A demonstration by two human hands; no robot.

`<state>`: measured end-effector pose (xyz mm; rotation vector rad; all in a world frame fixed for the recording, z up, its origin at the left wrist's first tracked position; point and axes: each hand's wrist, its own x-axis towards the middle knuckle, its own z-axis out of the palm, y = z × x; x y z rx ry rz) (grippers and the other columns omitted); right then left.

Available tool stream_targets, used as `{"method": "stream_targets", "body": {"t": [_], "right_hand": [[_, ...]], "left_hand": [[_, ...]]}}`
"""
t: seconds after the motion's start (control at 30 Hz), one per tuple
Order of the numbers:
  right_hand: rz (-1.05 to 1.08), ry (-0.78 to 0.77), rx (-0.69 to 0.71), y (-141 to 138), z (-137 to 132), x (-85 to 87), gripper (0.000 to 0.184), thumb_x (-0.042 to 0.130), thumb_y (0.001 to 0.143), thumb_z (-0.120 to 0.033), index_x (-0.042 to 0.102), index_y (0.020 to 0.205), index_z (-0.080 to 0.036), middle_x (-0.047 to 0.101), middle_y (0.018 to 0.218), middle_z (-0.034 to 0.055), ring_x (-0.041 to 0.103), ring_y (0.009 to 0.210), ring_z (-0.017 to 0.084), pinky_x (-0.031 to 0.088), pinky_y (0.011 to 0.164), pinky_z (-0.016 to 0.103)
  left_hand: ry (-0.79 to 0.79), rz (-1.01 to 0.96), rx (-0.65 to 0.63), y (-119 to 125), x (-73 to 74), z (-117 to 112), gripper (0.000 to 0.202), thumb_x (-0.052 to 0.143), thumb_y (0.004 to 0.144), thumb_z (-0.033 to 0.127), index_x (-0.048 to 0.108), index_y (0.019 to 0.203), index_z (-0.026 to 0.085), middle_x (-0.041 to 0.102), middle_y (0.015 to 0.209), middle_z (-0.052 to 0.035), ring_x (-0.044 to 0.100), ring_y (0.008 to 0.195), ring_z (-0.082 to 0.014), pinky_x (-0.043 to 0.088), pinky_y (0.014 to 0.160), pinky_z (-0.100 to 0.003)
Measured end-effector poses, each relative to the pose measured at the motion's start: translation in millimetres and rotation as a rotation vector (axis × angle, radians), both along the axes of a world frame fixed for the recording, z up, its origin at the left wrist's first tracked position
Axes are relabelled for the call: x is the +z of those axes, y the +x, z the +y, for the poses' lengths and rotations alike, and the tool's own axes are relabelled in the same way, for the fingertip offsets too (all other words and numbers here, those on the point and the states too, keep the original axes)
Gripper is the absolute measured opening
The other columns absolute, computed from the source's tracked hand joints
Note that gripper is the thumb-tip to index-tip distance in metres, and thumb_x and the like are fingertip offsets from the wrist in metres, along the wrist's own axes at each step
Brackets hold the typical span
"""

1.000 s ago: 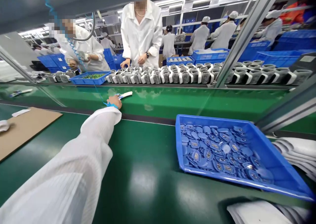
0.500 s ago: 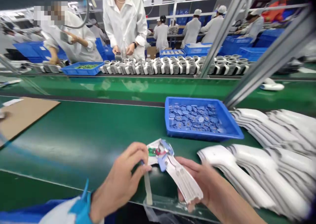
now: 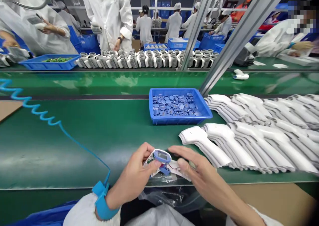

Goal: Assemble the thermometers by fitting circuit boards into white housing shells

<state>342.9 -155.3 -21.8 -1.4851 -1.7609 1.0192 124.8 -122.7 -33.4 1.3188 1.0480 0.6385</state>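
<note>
Nearest, a blue antistatic strap [image 3: 101,201] wraps the left wrist, and its coiled blue cord [image 3: 37,112] trails across the green conveyor belt [image 3: 74,143]. The left hand [image 3: 134,174] is closed around a blue-framed display module [image 3: 161,156] and the end of a pistol-shaped white plastic housing [image 3: 180,171], which sits between the hands just above the belt's near edge. The right hand [image 3: 196,169] is open, fingers spread over the housing; whether they touch it is hard to tell. The housing's long axis runs from the left hand toward the lower right, its narrow end pointing there, with the module's face tilted up. The exposed red wire [image 3: 171,167] could snag or pull loose if the hands part, and a slip could drop the module onto the clear plastic sheet [image 3: 169,196] below.

Farther on lie a blue tray [image 3: 179,119] of small blue parts and stacked white housings [image 3: 251,143]. Beyond, assembled units [image 3: 147,60] line the far belt, near a standing co-worker [image 3: 108,16]
</note>
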Motion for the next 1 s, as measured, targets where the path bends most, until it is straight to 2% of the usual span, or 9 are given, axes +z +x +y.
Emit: {"method": "stream_targets", "body": {"t": [0.1,0.2,0.33,0.43,0.57,0.63,0.73,0.83,1.0], "right_hand": [[-0.008,0.078,-0.142,-9,6,6.1,0.024,0.057,0.096,-0.043,0.074,0.103,-0.027,0.07,0.108,0.0061,0.064,0.102,0.022,0.054,0.079,0.031],[-0.13,0.237,-0.157,-21,4,21.5,0.016,0.064,0.092,-0.034,0.072,0.082,-0.026,0.067,0.087,0.0021,0.062,0.083,0.019,0.048,0.073,0.031],[-0.303,0.554,-0.225,-25,-4,43.0,0.02,0.055,0.098,-0.026,0.068,0.083,-0.024,0.065,0.083,0.0032,0.059,0.079,0.018,0.042,0.075,0.033],[-0.501,0.595,-0.313,-14,-7,28.2,0.026,0.049,0.101,-0.033,0.065,0.083,-0.022,0.065,0.082,0.0039,0.06,0.077,0.018,0.038,0.071,0.033],[-0.844,0.546,-0.272,8,-11,-23.0,0.043,0.032,0.106,-0.034,0.064,0.081,-0.019,0.062,0.074,0.0033,0.058,0.067,0.018,0.033,0.065,0.034],[-0.891,0.566,-0.283,19,-16,-34.2,0.036,0.036,0.105,-0.035,0.066,0.1,-0.017,0.066,0.086,0.0063,0.06,0.074,0.019,0.035,0.066,0.033],[-1.019,0.598,-0.433,36,-19,-24.8,0.039,0.043,0.101,-0.046,0.064,0.117,-0.016,0.066,0.105,0.0125,0.059,0.085,0.025,0.035,0.068,0.034],[-1.186,0.541,-0.511,51,-9,-12.6,0.053,0.035,0.101,-0.056,0.067,0.113,-0.016,0.067,0.105,0.0149,0.058,0.088,0.029,0.033,0.066,0.036],[-1.162,0.382,-0.397,68,6,-18.7,0.056,0.027,0.103,-0.057,0.068,0.102,-0.018,0.071,0.103,0.0114,0.06,0.093,0.029,0.034,0.065,0.035]], "left_hand": [[0.196,0.147,0.058,6,3.7,-9,0.013,0.056,0.095,0.038,0.056,0.095,0.025,0.064,0.092,-0.0017,0.058,0.086,-0.0184,0.043,0.077,-0.029],[0.312,0.259,0.08,12,5.4,-16,0.008,0.052,0.096,0.035,0.056,0.1,0.029,0.066,0.094,-0.0013,0.06,0.085,-0.0195,0.043,0.075,-0.03],[0.433,0.311,0.226,11,4.0,-7,0.007,0.053,0.094,0.031,0.057,0.1,0.03,0.067,0.093,-0.002,0.061,0.081,-0.0215,0.043,0.074,-0.033],[0.177,0.205,0.394,3,2.1,10,0.019,0.062,0.088,0.041,0.056,0.095,0.024,0.069,0.088,-0.0043,0.062,0.077,-0.0214,0.043,0.068,-0.031],[-0.263,-0.211,0.323,-6,4.2,23,0.044,0.073,0.078,0.048,0.057,0.105,0.017,0.071,0.098,-0.0098,0.062,0.076,-0.0182,0.047,0.065,-0.029],[-0.28,-0.275,0.299,-8,6.3,23,0.049,0.08,0.073,0.042,0.059,0.109,0.016,0.069,0.108,-0.0114,0.063,0.084,-0.0181,0.049,0.072,-0.029],[-0.23,-0.23,0.277,-6,7.8,19,0.043,0.078,0.077,0.041,0.061,0.109,0.018,0.069,0.107,-0.009,0.061,0.09,-0.0182,0.048,0.075,-0.028],[-0.179,-0.168,0.208,-2,6.5,18,0.035,0.072,0.082,0.043,0.062,0.104,0.019,0.067,0.094,-0.0049,0.058,0.081,-0.0153,0.043,0.066,-0.024],[-0.162,-0.172,0.112,0,4.9,16,0.032,0.069,0.085,0.046,0.063,0.103,0.02,0.064,0.092,-0.0038,0.056,0.079,-0.0149,0.041,0.064,-0.024]]}}
